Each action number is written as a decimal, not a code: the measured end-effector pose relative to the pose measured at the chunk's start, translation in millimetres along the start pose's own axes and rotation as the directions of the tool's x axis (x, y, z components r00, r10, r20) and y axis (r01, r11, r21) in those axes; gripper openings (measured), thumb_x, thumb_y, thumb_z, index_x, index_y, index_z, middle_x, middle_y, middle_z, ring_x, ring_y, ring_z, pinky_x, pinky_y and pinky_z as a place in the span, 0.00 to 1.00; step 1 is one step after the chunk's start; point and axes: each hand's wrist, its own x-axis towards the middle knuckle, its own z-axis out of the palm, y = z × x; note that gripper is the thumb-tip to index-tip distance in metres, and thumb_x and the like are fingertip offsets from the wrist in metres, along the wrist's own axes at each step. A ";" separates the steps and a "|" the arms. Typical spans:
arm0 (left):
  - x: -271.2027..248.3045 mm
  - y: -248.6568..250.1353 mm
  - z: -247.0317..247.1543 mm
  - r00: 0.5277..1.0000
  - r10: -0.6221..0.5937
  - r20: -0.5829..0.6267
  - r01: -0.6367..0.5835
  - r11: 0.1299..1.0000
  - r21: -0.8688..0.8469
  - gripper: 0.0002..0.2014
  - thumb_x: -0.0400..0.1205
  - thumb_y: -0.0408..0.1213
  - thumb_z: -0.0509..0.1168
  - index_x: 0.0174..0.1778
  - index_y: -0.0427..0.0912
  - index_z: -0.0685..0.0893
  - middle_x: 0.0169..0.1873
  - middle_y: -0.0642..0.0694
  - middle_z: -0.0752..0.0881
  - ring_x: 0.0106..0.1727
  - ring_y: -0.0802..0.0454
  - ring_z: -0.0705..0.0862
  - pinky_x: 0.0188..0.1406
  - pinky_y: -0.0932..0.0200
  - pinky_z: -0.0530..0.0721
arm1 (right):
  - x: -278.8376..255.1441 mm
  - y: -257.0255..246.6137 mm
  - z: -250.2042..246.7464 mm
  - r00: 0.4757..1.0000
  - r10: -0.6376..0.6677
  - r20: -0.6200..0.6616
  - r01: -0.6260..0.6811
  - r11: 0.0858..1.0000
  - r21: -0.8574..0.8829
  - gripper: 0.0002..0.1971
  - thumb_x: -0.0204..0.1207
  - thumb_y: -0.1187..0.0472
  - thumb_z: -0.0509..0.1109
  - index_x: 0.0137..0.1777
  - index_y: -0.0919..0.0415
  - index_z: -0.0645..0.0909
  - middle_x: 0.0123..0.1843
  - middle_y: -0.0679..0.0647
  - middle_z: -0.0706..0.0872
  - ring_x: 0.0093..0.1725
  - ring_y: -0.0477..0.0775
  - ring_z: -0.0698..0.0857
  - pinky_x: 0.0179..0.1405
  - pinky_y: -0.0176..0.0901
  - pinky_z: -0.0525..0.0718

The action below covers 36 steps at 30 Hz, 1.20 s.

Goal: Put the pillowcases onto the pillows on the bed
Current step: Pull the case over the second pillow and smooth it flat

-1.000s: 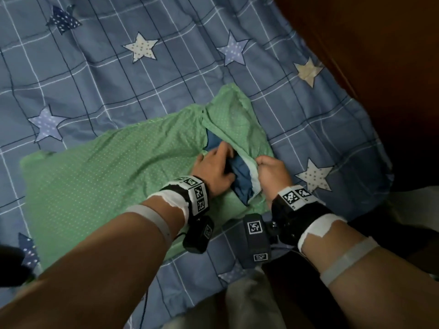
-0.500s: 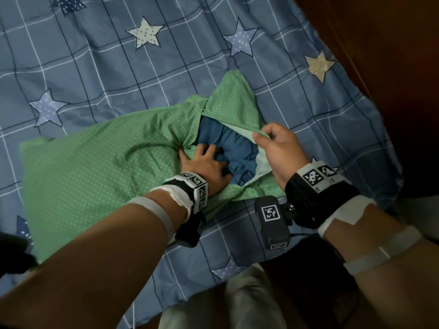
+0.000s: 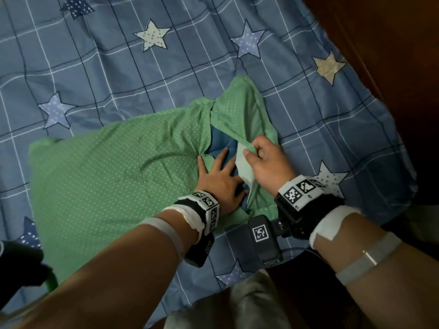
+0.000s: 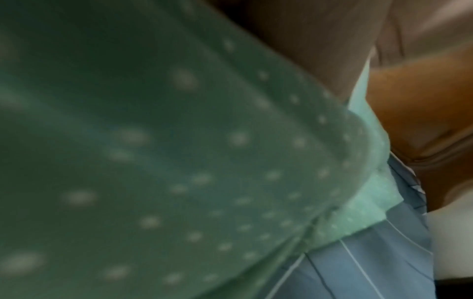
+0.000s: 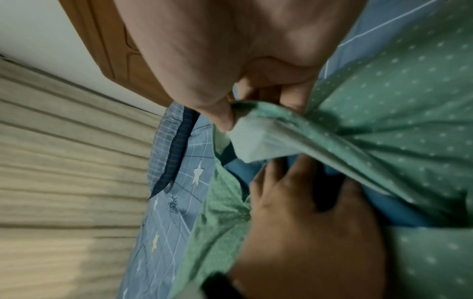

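Observation:
A green dotted pillowcase (image 3: 114, 184) lies on the bed with a blue pillow (image 3: 219, 143) showing in its opening at the right end. My left hand (image 3: 217, 169) lies flat, fingers straight, pressing the pillow inside the opening. My right hand (image 3: 251, 148) pinches the pillowcase's pale inner hem (image 3: 244, 167) between thumb and fingers and holds it raised over the left hand. In the right wrist view the right hand (image 5: 230, 115) grips the hem (image 5: 256, 141) above the left hand (image 5: 307, 212) and the pillow (image 5: 240, 172). The left wrist view is filled by blurred pillowcase (image 4: 179, 161).
The bed sheet (image 3: 166, 74) is blue, checked, with stars. Its edge runs along the right, next to dark wooden furniture (image 3: 392, 55). Wooden floor planks (image 5: 64, 161) and a wooden frame (image 5: 102, 50) lie beyond the bed. A dark object (image 3: 16, 264) sits at the lower left.
My right hand lifted the hem away from the pillow, then drew it back towards my left hand; less blue pillow shows. The left hand has stayed pressed flat in the opening.

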 end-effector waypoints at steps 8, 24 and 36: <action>2.2 -1.0 -14.6 0.993 -0.039 0.109 0.049 0.995 -0.091 0.39 0.81 0.56 0.56 0.87 0.52 0.50 0.87 0.48 0.52 0.87 0.43 0.43 0.79 0.23 0.42 | 0.3 -23.0 27.5 0.995 -0.084 0.050 0.085 0.996 -0.012 0.16 0.81 0.57 0.66 0.33 0.56 0.66 0.26 0.49 0.71 0.31 0.54 0.74 0.34 0.52 0.75; -0.4 -87.9 -72.0 0.984 0.081 -0.161 -0.124 0.952 -0.280 0.09 0.75 0.35 0.67 0.50 0.44 0.89 0.49 0.42 0.85 0.50 0.38 0.85 0.48 0.49 0.84 | -32.5 3.8 44.5 0.996 -0.041 0.084 0.052 0.990 -0.131 0.23 0.77 0.69 0.66 0.70 0.47 0.81 0.46 0.47 0.82 0.45 0.51 0.81 0.52 0.43 0.82; 50.3 -18.1 -80.7 0.947 0.089 -0.309 -0.223 0.874 -0.432 0.06 0.78 0.38 0.68 0.43 0.40 0.89 0.43 0.41 0.85 0.46 0.39 0.85 0.45 0.52 0.82 | -28.1 22.7 34.2 0.961 0.245 0.127 -0.266 0.945 0.192 0.14 0.75 0.60 0.60 0.47 0.72 0.80 0.46 0.71 0.85 0.49 0.70 0.83 0.52 0.56 0.80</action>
